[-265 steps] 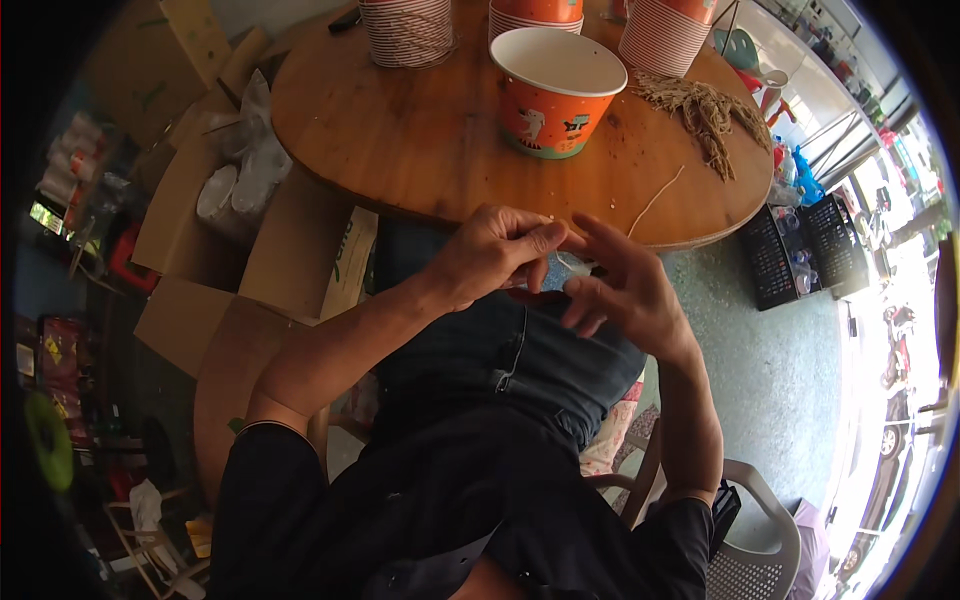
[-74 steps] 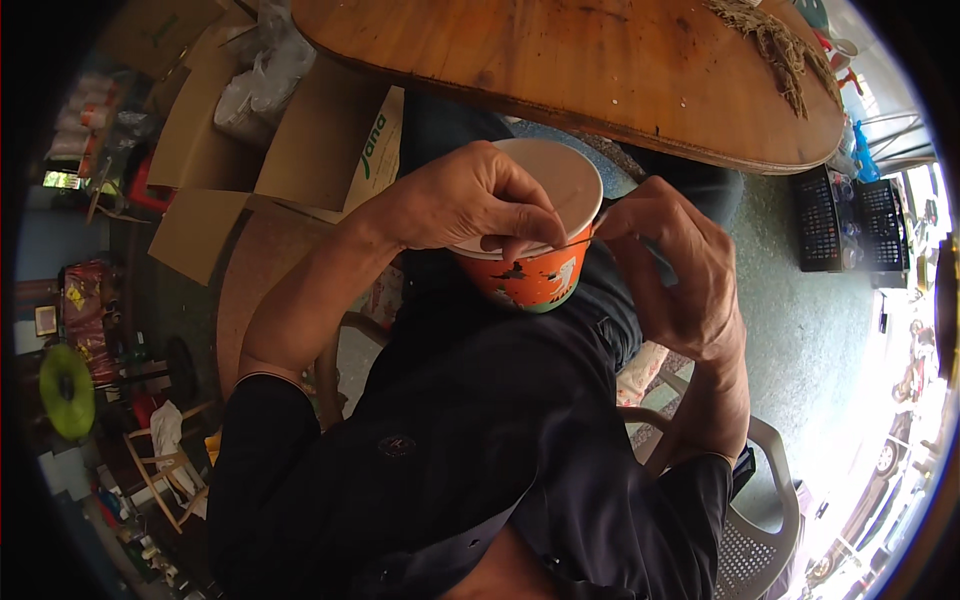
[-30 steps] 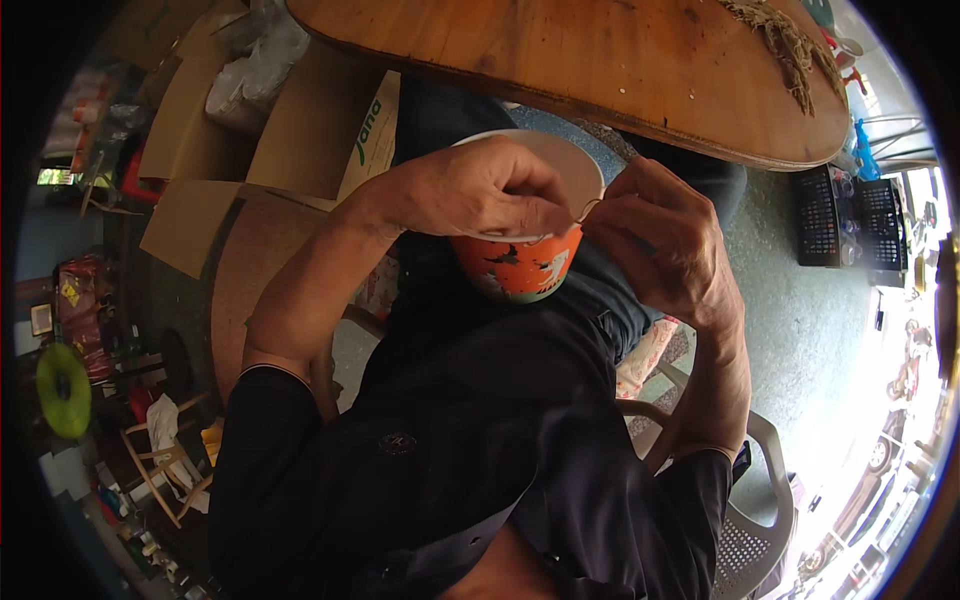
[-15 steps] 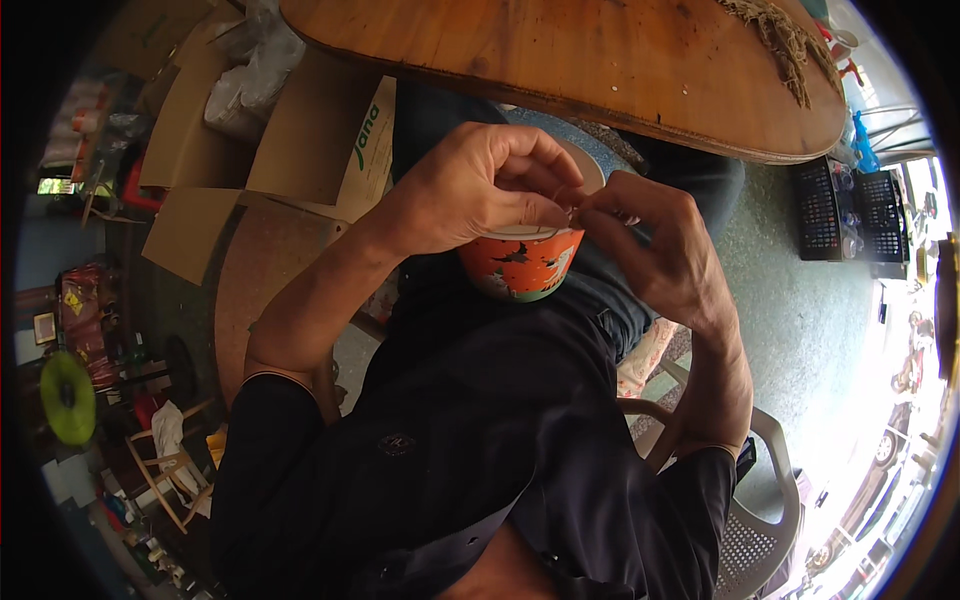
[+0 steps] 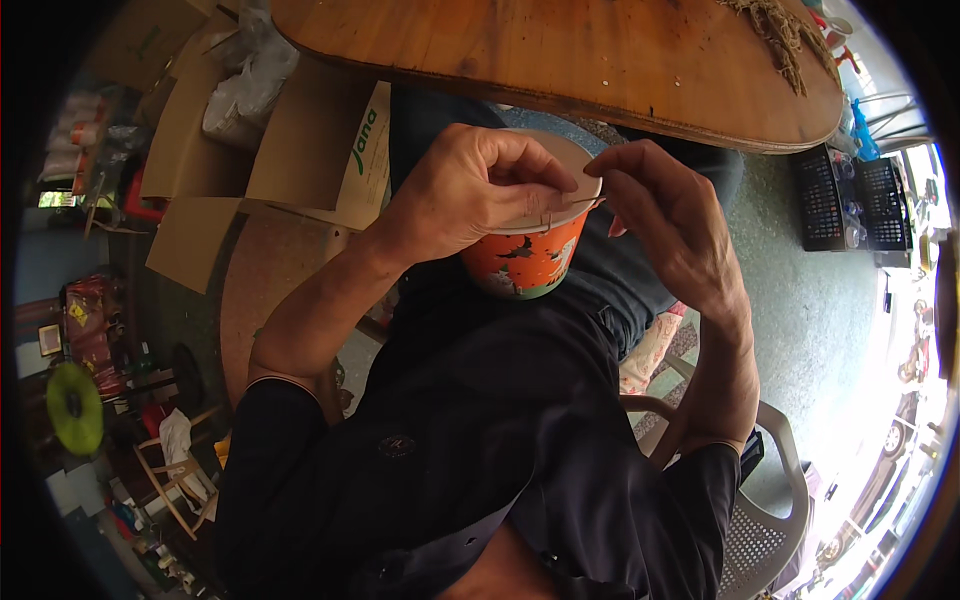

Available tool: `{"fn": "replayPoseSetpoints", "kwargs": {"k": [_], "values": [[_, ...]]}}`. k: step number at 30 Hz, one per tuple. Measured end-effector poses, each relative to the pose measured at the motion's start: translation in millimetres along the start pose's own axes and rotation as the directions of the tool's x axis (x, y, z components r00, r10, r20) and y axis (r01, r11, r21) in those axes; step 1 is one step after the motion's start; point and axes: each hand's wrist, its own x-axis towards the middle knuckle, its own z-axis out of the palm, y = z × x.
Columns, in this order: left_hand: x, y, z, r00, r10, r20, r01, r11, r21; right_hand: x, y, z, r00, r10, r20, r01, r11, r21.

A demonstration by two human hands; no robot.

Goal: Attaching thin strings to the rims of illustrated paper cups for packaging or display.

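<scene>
Head view: orange paper cup (image 5: 525,262), white rim, dark printed figures; left hand (image 5: 470,190) grips rim; right hand (image 5: 665,220) pinches thin strand.

The left hand (image 5: 470,195) covered the near-left rim of the orange paper cup with a white inside (image 5: 528,262), so what its fingertips pinched there could not be told; the right hand's (image 5: 670,225) fingers met a thin strand at the rim, too fine to identify; the cup's base was sunk behind the dark shirt; the round wooden worktop (image 5: 560,50) was cut off by the upper edge, as was the bundle of dry straw-coloured fibres (image 5: 785,35); the clutter at far left was too small to name.
</scene>
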Motion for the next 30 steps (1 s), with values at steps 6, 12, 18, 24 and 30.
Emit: {"fn": "replayPoseSetpoints", "kwargs": {"k": [6, 12, 18, 24, 30], "values": [[2.6, -6.1, -0.1, 1.000, 0.008, -0.001, -0.008, 0.998, -0.066, 3.7, -2.9, -2.0, 0.986, 0.125, 0.107, -0.110, 0.984, -0.138], [1.2, -6.3, -1.3, 1.000, 0.008, 0.006, -0.008, 0.998, -0.058, 7.2, 6.2, 2.4, 0.974, 0.202, 0.107, -0.194, 0.978, -0.079], [2.6, -8.4, -3.6, 1.000, -0.002, 0.009, 0.003, 0.997, -0.083, 7.0, 15.5, 4.4, 0.993, 0.109, 0.050, -0.105, 0.991, -0.088], [6.6, -13.6, -2.6, 0.999, 0.010, -0.047, -0.016, 0.992, -0.126, 4.1, 10.9, 7.4, 0.999, 0.034, 0.035, -0.030, 0.991, -0.127], [5.2, -13.1, -1.3, 0.997, 0.060, -0.050, -0.060, 0.998, 0.001, 3.0, 12.7, 8.4, 1.000, -0.029, -0.004, 0.028, 0.983, -0.179]]}}
